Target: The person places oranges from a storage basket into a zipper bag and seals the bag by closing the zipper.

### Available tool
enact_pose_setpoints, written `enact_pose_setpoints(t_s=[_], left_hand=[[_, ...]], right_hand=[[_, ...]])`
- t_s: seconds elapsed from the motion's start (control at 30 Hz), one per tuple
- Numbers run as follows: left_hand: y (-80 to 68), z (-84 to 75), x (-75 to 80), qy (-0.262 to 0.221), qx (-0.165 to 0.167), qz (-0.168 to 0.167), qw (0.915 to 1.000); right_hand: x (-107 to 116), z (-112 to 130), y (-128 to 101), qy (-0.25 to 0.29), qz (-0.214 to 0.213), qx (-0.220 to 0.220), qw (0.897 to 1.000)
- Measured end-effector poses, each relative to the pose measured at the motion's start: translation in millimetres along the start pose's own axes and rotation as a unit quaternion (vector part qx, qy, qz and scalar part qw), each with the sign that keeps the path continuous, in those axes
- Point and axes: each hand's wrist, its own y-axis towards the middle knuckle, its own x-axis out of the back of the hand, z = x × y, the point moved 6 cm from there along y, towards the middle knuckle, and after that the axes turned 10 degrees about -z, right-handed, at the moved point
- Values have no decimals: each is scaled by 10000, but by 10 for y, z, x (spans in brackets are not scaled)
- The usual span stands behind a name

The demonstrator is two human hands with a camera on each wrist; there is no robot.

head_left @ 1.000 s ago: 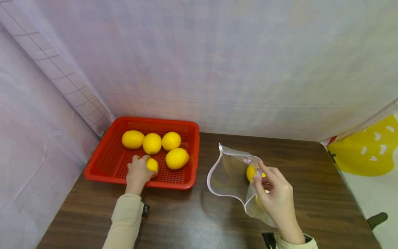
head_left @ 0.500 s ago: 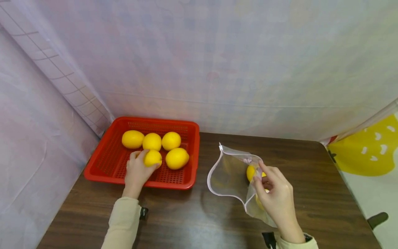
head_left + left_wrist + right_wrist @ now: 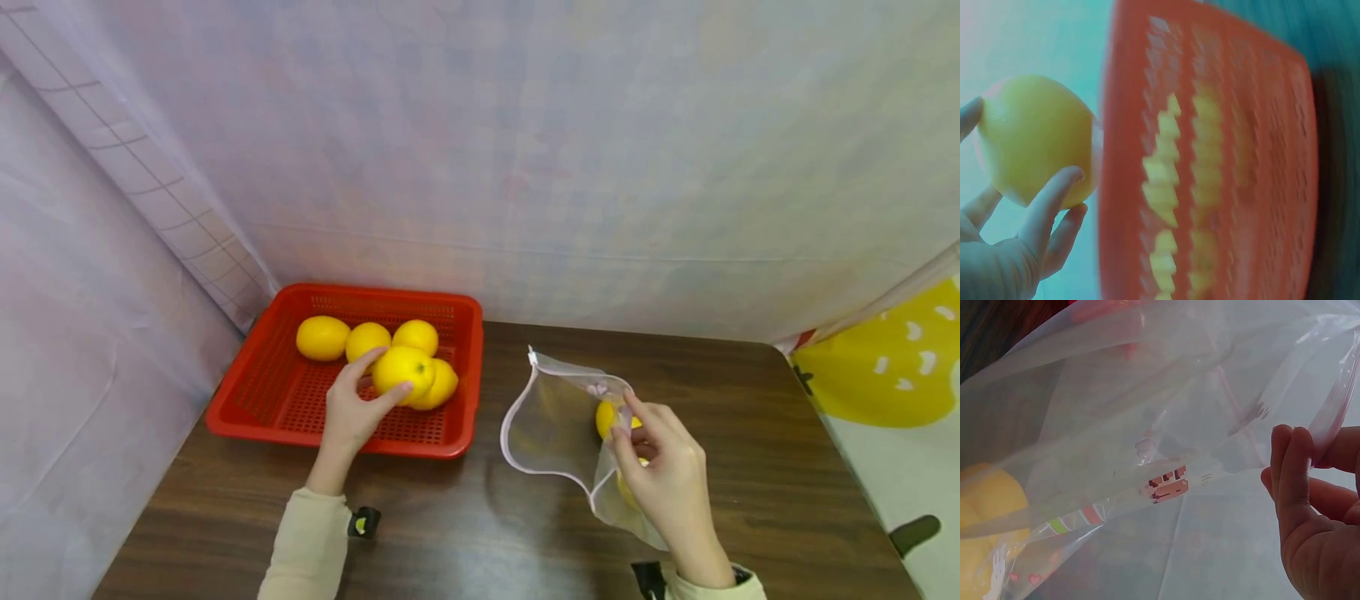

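So the left hand [image 3: 351,417] has a lemon [image 3: 403,370] pinched between thumb and fingertips, lifted a bit above the floor of the red basket [image 3: 247,400]; the grip is curled round it fairly loosely, fingers spread on the fruit, and the left wrist view shows the same lemon [image 3: 1035,140] sitting against the fingers [image 3: 1047,206] with the basket [image 3: 1210,162] blurred behind it. Four more lemons are in the basket: three in a row along the far side [image 3: 322,337] [image 3: 366,337] [image 3: 417,333] and one [image 3: 444,385] half hidden right behind the held one. Over on the right, the right hand [image 3: 663,479] pinches the top edge of a clear zip bag [image 3: 551,429] and holds its mouth open toward the basket, the bag resting on the dark wood counter [image 3: 465,533]. There's at least one lemon [image 3: 604,417] already inside the bag, maybe a second lower down behind the hand, hard to tell through the plastic. The right wrist view shows the fingers [image 3: 1294,481] closed on the bag's rim [image 3: 1329,425] and yellow fruit [image 3: 988,500] through the film.
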Motion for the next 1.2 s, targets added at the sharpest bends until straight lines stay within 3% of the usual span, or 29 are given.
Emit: enact_pose_setpoints(t_s=[0.1, 0.2, 0.37, 0.6, 0.7, 0.83, 0.97, 1.1, 1.2], left_hand=[[-91, -131, -117, -447, 6, 314, 9985], [-193, -278, -250, -1167, 30, 729, 9905], [-378, -500, -477, -2282, 202, 1594, 9603], [-562, -697, -743, -2765, 288, 2488, 9278], [-606, -738, -837, -2565, -59, 2596, 9310], [-657, -763, -918, -1746, -639, 2533, 9493], [-691, -737, -980, -1045, -710, 2553, 9586], [-686, -720, -1003, -662, -660, 2528, 9630], [-676, -732, -1003, -311, -798, 2505, 9643]], right_hand=[[-10, -4, -3, 7, -15, 11, 10000], [-26, -6, -4, 36, -12, 43, 10000], [-50, -2, -2, 26, 0, 65, 10000], [-70, 5, 6, 90, -21, 73, 9999], [-77, 14, 8, 121, -10, 72, 9999], [-78, 26, 8, 20, 3, 63, 10000], [-73, 25, 4, -70, -19, 12, 10000], [-76, 25, 3, -37, -94, -22, 9999], [-76, 32, 9, -55, -175, -16, 9998]])
